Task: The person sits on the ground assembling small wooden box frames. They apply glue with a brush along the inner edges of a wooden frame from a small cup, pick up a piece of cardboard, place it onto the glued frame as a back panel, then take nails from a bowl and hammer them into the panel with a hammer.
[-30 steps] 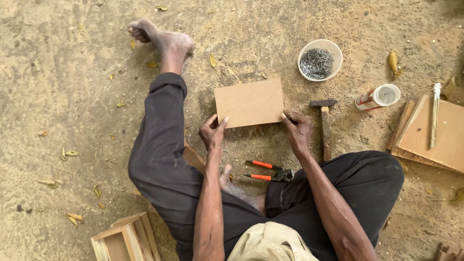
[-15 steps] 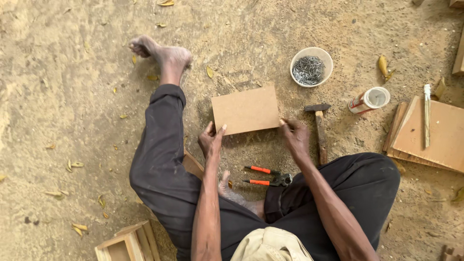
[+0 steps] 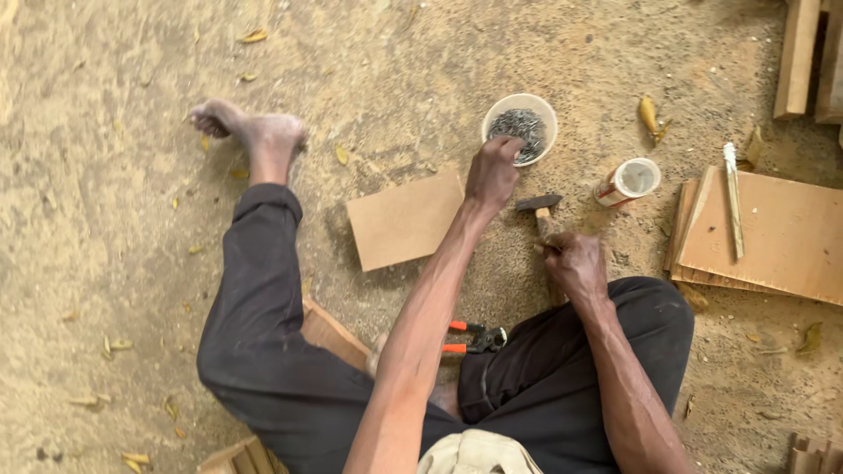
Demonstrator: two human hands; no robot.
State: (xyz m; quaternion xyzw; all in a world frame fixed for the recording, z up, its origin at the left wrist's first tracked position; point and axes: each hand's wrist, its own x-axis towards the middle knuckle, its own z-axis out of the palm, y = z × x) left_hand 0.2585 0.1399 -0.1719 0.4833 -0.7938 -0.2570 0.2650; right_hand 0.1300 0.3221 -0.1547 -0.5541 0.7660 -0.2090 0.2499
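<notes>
The left hand (image 3: 493, 171) reached into the white bowl of nails (image 3: 520, 125), fingers curled down at its near rim, though whether it had pinched a nail could not be told; the right hand (image 3: 575, 263) was closed around the hammer (image 3: 537, 204) handle, head resting on the sandy floor (image 3: 105, 219). Picking only a few nails, points together, seemed wise, with the small board (image 3: 404, 219) lying flat just left of the bowl, pliers (image 3: 470, 337) near the lap
</notes>
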